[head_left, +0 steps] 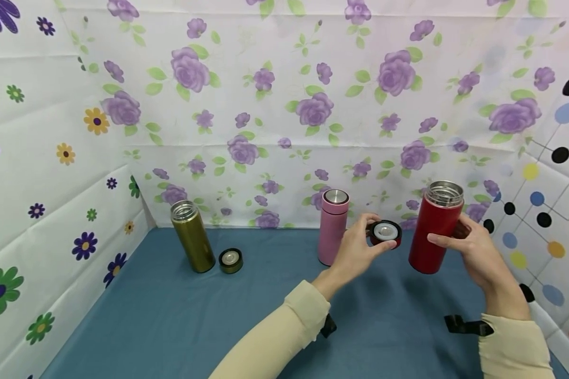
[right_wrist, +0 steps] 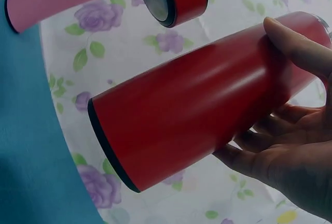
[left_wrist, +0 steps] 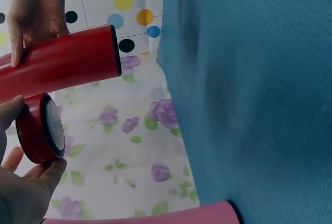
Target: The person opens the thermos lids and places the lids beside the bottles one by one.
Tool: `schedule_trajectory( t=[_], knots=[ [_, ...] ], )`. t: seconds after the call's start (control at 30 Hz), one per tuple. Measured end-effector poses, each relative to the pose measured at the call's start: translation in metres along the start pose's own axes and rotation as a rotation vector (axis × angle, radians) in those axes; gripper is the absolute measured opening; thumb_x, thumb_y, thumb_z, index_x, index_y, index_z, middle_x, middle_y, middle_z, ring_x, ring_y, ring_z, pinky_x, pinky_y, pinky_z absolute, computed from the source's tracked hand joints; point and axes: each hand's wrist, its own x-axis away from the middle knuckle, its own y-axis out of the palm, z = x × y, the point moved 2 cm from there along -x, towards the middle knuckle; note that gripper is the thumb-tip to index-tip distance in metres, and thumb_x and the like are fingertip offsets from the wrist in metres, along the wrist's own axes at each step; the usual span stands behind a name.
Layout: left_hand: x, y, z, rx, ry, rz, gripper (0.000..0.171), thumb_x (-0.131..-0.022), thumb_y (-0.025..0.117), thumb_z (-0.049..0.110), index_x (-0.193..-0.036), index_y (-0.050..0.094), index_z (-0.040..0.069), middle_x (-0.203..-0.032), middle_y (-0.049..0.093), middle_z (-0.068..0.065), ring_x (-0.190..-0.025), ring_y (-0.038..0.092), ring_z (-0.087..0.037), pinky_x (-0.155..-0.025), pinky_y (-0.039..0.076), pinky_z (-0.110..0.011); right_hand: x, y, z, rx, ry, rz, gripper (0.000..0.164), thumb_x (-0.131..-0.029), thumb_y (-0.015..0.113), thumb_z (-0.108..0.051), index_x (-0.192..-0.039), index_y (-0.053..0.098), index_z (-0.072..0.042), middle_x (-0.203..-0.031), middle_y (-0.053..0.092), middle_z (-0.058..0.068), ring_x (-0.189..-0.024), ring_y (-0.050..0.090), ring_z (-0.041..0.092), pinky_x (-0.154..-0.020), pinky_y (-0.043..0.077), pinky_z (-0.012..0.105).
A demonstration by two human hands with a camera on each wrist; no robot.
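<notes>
My right hand [head_left: 479,252] grips a red thermos bottle [head_left: 434,231] round its side, its steel mouth uncovered. In the right wrist view the bottle [right_wrist: 192,105] is tilted, its dark base off the table. The red lid [head_left: 385,234] is pinched between thumb and fingers of my left hand [head_left: 353,250], just left of the bottle and apart from it. The lid's pale inner side faces the head camera. Behind my left hand a pink thermos bottle [head_left: 333,226] stands with its lid on.
At the left stands an olive-gold thermos bottle [head_left: 193,237] without its lid. Its lid [head_left: 231,260] lies right beside it on the blue tablecloth [head_left: 180,326]. A flowered curtain [head_left: 275,105] closes off the back, with patterned sheets at both sides.
</notes>
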Motion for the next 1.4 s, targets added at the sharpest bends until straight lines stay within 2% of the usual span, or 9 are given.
schedule_trajectory(
  t=[0.2,0.37,0.53,0.6,0.77,0.87,0.97,1.13,1.4],
  knots=[
    [-0.008,0.014,-0.005,-0.032,-0.060,-0.002,0.056,-0.093,0.082,0.032,-0.138,0.053,0.015,-0.127,0.064,0.000,-0.101,0.056,-0.007,-0.082,0.048,-0.019,-0.008,-0.009,0.011,-0.024,0.036,0.008,0.048,-0.101,0.070,-0.014,-0.142,0.051,-0.027,-0.129,0.059,-0.013,-0.116,0.054,0.007,-0.087,0.045,0.012],
    [-0.015,0.029,-0.017,-0.065,-0.127,0.014,0.058,-0.092,0.081,0.036,-0.140,0.053,0.019,-0.134,0.062,0.000,-0.112,0.058,-0.009,-0.090,0.050,-0.025,-0.019,-0.017,0.022,0.008,0.097,0.024,0.048,-0.102,0.070,-0.020,-0.143,0.048,-0.030,-0.128,0.056,-0.018,-0.117,0.051,0.004,-0.086,0.042,0.013],
    [-0.020,0.047,-0.030,-0.052,-0.197,0.018,0.058,-0.091,0.081,0.038,-0.139,0.054,0.021,-0.133,0.062,0.004,-0.115,0.060,-0.009,-0.095,0.052,-0.029,-0.028,-0.025,0.034,0.056,0.161,0.013,0.058,-0.102,0.069,-0.029,-0.152,0.040,-0.028,-0.127,0.051,-0.022,-0.117,0.047,0.000,-0.109,0.037,0.039],
    [-0.021,0.054,-0.035,-0.055,-0.225,0.015,0.056,-0.091,0.081,0.038,-0.138,0.054,0.022,-0.131,0.063,0.005,-0.114,0.060,-0.009,-0.095,0.052,-0.029,-0.030,-0.027,0.039,0.074,0.176,0.003,0.062,-0.102,0.069,-0.031,-0.155,0.037,-0.025,-0.127,0.050,-0.022,-0.117,0.046,0.000,-0.111,0.036,0.045],
    [-0.022,0.069,-0.044,-0.100,-0.255,-0.004,0.057,-0.090,0.083,0.032,-0.138,0.054,0.025,-0.130,0.064,0.005,-0.115,0.061,-0.009,-0.095,0.052,-0.028,-0.034,-0.032,0.052,0.125,0.196,-0.024,0.079,-0.102,0.070,-0.033,-0.165,0.025,-0.013,-0.128,0.048,-0.022,-0.117,0.047,0.000,-0.100,0.044,0.030],
    [-0.022,0.079,-0.049,-0.128,-0.279,-0.014,0.059,-0.089,0.084,0.031,-0.138,0.053,0.026,-0.132,0.063,0.005,-0.115,0.062,-0.008,-0.093,0.053,-0.027,-0.035,-0.034,0.060,0.121,0.224,-0.050,0.087,-0.102,0.069,-0.034,-0.167,0.016,-0.009,-0.129,0.046,-0.021,-0.116,0.045,0.000,-0.106,0.043,0.037],
    [-0.020,0.090,-0.056,-0.145,-0.316,-0.019,0.060,-0.087,0.086,0.031,-0.137,0.054,0.027,-0.133,0.063,0.006,-0.113,0.062,-0.006,-0.091,0.053,-0.026,-0.035,-0.035,0.071,0.097,0.246,-0.073,0.086,-0.103,0.068,-0.032,-0.167,0.015,-0.010,-0.129,0.046,-0.021,-0.116,0.046,0.000,-0.104,0.045,0.036],
    [-0.019,0.103,-0.063,-0.184,-0.380,-0.015,0.059,-0.084,0.089,0.031,-0.133,0.056,0.028,-0.131,0.063,0.008,-0.110,0.062,-0.005,-0.089,0.054,-0.025,-0.038,-0.035,0.084,0.043,0.241,-0.078,0.075,-0.103,0.069,-0.025,-0.163,0.025,-0.017,-0.127,0.048,-0.023,-0.114,0.049,0.000,-0.086,0.047,0.017],
    [-0.023,0.110,-0.071,-0.258,-0.457,-0.061,0.059,-0.084,0.090,0.031,-0.132,0.056,0.032,-0.121,0.063,0.007,-0.108,0.062,-0.009,-0.087,0.054,-0.029,-0.041,-0.038,0.094,-0.003,0.237,-0.075,0.074,-0.101,0.071,-0.020,-0.162,0.029,-0.021,-0.127,0.049,-0.023,-0.114,0.049,0.002,-0.085,0.047,0.015]
  ],
)
